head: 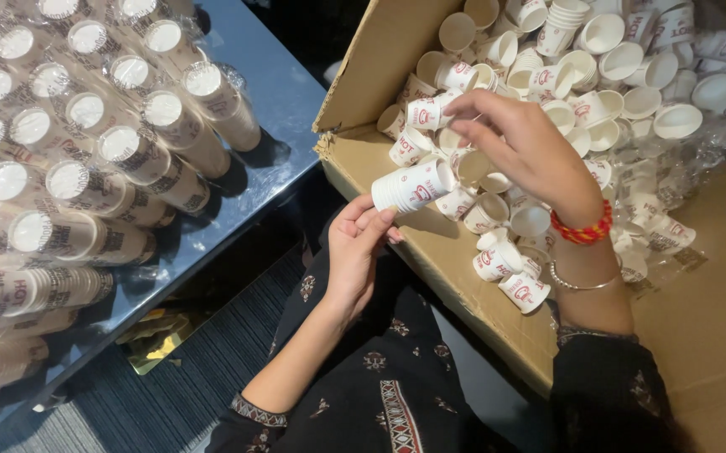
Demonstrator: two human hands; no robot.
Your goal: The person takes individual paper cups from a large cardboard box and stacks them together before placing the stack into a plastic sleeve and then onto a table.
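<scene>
My left hand [356, 245] holds a short stack of small white paper cups with red print [413, 186], lying sideways above the front edge of a big cardboard box [480, 289]. My right hand [524, 147] reaches into the box, its fingers curled over loose cups [463, 164] right beside the stack's open end. A red beaded band and a thin metal bangle sit on that wrist. Many loose white cups [606, 75] fill the box's far part.
To the left, a dark glossy table [283, 92] carries several long plastic-wrapped sleeves of stacked cups [119, 151]. An open box flap [379, 63] stands upright between table and cups. Crumpled clear plastic [698, 159] lies at the box's right. Striped carpet [178, 394] shows below.
</scene>
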